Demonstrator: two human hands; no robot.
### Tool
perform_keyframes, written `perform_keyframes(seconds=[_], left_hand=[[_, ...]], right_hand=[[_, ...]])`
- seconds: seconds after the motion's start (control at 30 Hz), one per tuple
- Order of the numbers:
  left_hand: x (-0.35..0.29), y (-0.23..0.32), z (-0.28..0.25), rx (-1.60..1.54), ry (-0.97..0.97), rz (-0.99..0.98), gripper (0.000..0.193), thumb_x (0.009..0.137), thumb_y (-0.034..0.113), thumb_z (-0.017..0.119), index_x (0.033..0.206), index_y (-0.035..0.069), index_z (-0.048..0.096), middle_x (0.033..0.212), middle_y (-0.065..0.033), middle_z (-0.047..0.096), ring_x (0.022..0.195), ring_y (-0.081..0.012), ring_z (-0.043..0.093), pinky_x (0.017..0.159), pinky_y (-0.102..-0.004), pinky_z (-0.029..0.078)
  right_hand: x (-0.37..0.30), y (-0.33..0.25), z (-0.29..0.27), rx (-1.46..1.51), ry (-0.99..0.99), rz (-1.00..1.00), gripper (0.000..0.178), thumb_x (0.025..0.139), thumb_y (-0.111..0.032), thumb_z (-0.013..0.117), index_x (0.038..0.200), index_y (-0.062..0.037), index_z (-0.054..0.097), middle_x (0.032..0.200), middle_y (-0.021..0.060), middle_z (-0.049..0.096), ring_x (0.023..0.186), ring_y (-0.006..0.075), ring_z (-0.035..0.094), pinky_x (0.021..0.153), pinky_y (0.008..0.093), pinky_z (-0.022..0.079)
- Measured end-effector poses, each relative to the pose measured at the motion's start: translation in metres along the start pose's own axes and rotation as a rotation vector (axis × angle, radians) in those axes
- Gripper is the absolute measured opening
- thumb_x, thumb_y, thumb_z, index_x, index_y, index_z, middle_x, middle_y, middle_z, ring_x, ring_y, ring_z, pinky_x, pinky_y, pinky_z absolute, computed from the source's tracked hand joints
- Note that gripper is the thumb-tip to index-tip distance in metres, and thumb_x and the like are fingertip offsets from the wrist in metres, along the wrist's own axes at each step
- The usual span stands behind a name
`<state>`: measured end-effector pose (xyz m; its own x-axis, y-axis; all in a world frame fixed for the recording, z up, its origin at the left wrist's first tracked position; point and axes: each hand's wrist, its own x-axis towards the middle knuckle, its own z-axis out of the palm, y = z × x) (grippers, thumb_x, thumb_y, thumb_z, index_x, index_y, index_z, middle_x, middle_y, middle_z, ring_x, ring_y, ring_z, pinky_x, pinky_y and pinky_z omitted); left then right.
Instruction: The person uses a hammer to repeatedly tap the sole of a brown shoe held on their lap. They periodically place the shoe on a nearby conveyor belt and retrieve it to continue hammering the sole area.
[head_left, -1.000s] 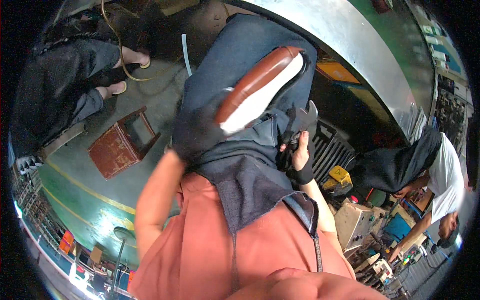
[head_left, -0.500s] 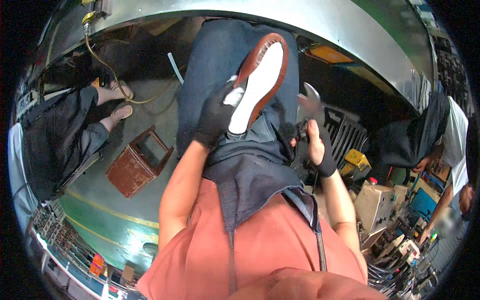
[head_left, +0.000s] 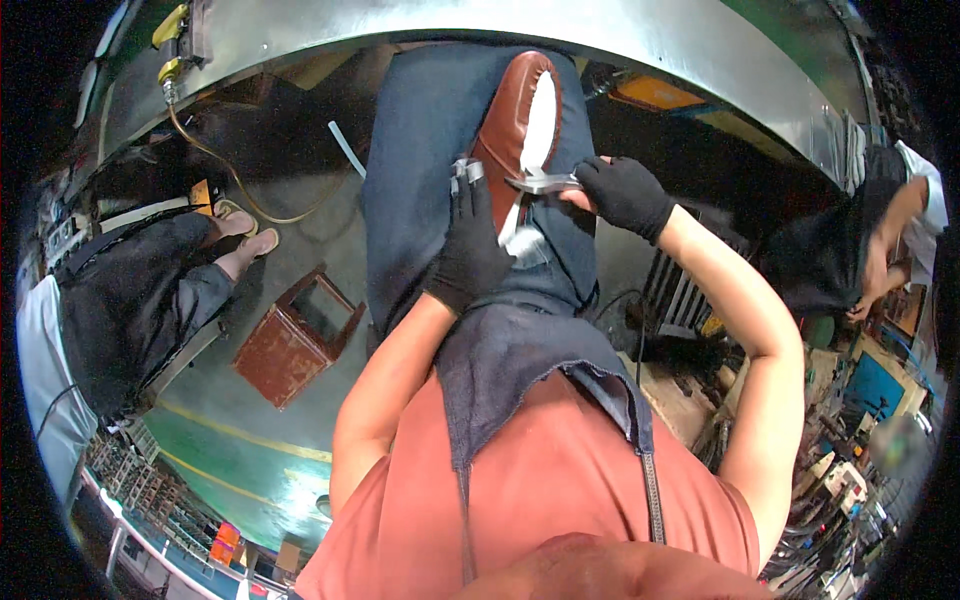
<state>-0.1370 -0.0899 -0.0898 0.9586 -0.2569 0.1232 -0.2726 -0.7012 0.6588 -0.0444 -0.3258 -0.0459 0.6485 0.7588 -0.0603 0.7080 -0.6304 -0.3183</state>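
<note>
A reddish-brown leather shoe upper point(head_left: 510, 105) with a white sole side point(head_left: 540, 125) rests over my lap on the dark apron point(head_left: 410, 130), toe pointing away from me. My left hand point(head_left: 475, 235), in a black glove with pale tape around the fingertips, grips the shoe's left side near its heel end. My right hand point(head_left: 625, 195), also black-gloved with bare fingertips, is closed around metal pliers point(head_left: 548, 183). Their jaws reach to the shoe's edge around mid-length. Whether the jaws are clamped on the leather is too small to tell.
A metal bench edge point(head_left: 500, 20) runs across the front. A brown stool point(head_left: 285, 350) stands on the floor at left. One person point(head_left: 130, 290) sits at far left, another point(head_left: 830, 230) at far right. Machinery and tools point(head_left: 840, 480) crowd the lower right.
My right hand has come up and left with the pliers, from beside my lap to the shoe. The shoe has rolled, so more of its brown side shows.
</note>
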Motion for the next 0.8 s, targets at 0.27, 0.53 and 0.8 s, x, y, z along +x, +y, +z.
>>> perform_keyframes(seconds=[0.27,0.53,0.8], left_hand=[[0.043,-0.014,0.02,-0.12,0.244,-0.063,0.074,0.085,0.028,0.057,0.138,-0.006,0.018,0.142,-0.0324,0.019,0.133,-0.0462,0.018,0.111,-0.0445,0.017],[0.069,-0.023,-0.006,-0.438,0.107,-0.222,0.059,0.094,0.028,0.047,0.139,-0.001,0.02,0.136,-0.0211,0.037,0.122,-0.0335,0.043,0.099,-0.0377,0.037],[0.088,-0.022,-0.016,-1.25,-0.105,-0.462,0.045,0.1,0.033,0.029,0.136,0.005,0.036,0.129,-0.0112,0.047,0.116,-0.0195,0.047,0.098,-0.0302,0.038]], right_hand=[[0.008,0.004,-0.051,0.676,-0.519,0.22,0.05,0.094,-0.042,0.042,0.079,0.0028,0.058,0.07,0.021,0.06,0.063,0.0362,0.061,0.058,0.0395,0.047],[0.018,-0.113,-0.096,0.399,-0.136,0.042,0.034,0.08,-0.035,0.061,0.073,-0.0012,0.061,0.071,0.019,0.061,0.068,0.0335,0.063,0.061,0.0413,0.049],[-0.028,-0.032,-0.03,0.67,-0.189,0.448,0.044,0.096,-0.037,0.038,0.094,0.0025,0.056,0.077,0.022,0.058,0.069,0.027,0.059,0.066,0.0374,0.047]])
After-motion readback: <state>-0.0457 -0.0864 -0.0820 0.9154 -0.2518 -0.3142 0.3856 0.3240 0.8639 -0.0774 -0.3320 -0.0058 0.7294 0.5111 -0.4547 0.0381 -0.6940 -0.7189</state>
